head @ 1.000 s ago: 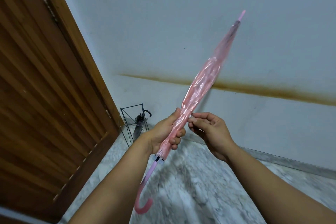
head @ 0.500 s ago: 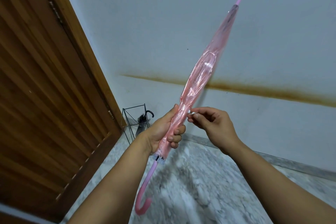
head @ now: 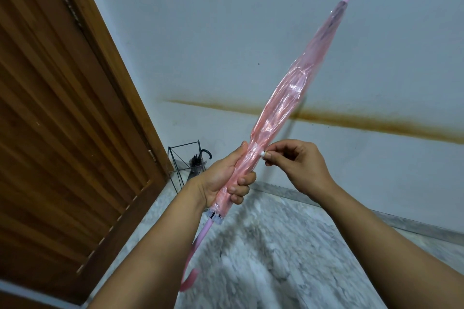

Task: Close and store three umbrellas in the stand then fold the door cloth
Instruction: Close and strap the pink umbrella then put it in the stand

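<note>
The left hand (head: 226,178) grips a furled pink umbrella (head: 288,105), tilted upward, steadying it while the right hand (head: 298,165) pinches its white strap snap beside it. The wire stand (head: 184,163) waits beyond.

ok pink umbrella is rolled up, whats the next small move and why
Probably press the white snap home. The right hand pinches it against the pink umbrella, which the left hand grips furled; the wire stand waits by the door.
</note>
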